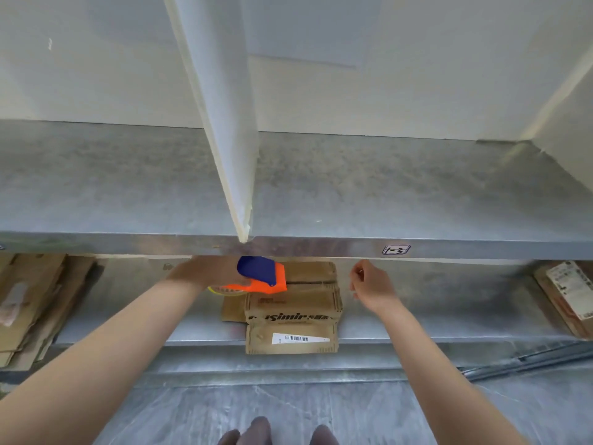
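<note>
A brown cardboard box (293, 311) sits on the lower metal shelf (417, 329), its front end hanging over the shelf edge. It bears dark print and a white barcode label (300, 338). My left hand (205, 271) grips an orange and blue tape dispenser (261, 274) over the box's far left corner; its fingers are partly hidden under the upper shelf edge. My right hand (370, 285) hovers to the right of the box with its fingers loosely curled and nothing in it, apart from the box.
The upper metal shelf (321, 194) juts out above my hands, split by a white divider (224, 123). Flattened cardboard (29, 303) is stacked at the lower left. A labelled parcel (568, 293) lies at the lower right. My feet (279, 431) stand on the metal floor.
</note>
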The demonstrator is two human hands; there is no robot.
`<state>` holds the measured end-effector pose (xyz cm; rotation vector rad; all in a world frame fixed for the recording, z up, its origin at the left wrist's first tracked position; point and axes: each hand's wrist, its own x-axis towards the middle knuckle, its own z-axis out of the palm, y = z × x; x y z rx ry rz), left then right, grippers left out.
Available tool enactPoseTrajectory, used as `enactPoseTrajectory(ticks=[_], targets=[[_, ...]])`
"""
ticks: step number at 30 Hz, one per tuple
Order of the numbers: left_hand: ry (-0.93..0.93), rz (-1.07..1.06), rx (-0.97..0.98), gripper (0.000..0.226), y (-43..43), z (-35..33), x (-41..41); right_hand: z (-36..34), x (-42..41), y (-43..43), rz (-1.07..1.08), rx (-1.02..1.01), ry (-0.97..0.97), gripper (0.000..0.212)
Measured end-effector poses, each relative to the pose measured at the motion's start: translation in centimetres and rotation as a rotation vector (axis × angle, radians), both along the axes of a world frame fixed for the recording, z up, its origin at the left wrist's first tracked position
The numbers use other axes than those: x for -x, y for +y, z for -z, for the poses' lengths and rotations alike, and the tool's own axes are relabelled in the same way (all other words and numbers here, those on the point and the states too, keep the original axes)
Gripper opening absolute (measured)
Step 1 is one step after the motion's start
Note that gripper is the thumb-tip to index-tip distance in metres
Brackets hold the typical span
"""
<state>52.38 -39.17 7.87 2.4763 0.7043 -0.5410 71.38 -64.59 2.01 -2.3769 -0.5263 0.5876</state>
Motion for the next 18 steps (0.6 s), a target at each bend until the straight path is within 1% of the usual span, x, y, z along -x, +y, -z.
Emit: enactPoseTrajectory(ticks=[3, 6, 8, 11, 16, 18], targets=[[0.013, 0.010, -0.016, 0.035, 0.1, 1.2, -0.1, 0.8, -0.4, -0.1, -0.016, 0.044, -0.041, 0.014], [-0.032, -0.017, -0.004, 0.040, 0.9, 2.3, 0.0, 2.1, -1.0, -0.3, -0.034, 0.078, -0.057, 0.012], [-0.056, -0.020, 0.008, 0.038, 0.9, 2.4, 0.1, 3.0, -1.3, -0.4, -0.030, 0.077, -0.036, 0.013], [-0.120, -0.016, -0.004, 0.028, 0.5, 2.1, 0.1, 4.3, -1.5, -0.3, -0.018, 0.072, -0.029, 0.014], [-0.135, -0.038, 0.028, 0.021, 0.3, 2.7, 0.2, 6.3, -1.6, -0.2, -0.011, 0.066, -0.005, 0.011], [-0.148, -0.039, 0.014, 0.020, 0.2, 2.9, 0.2, 7.0, -1.4, -0.1, 0.000, 0.048, 0.025, 0.014]])
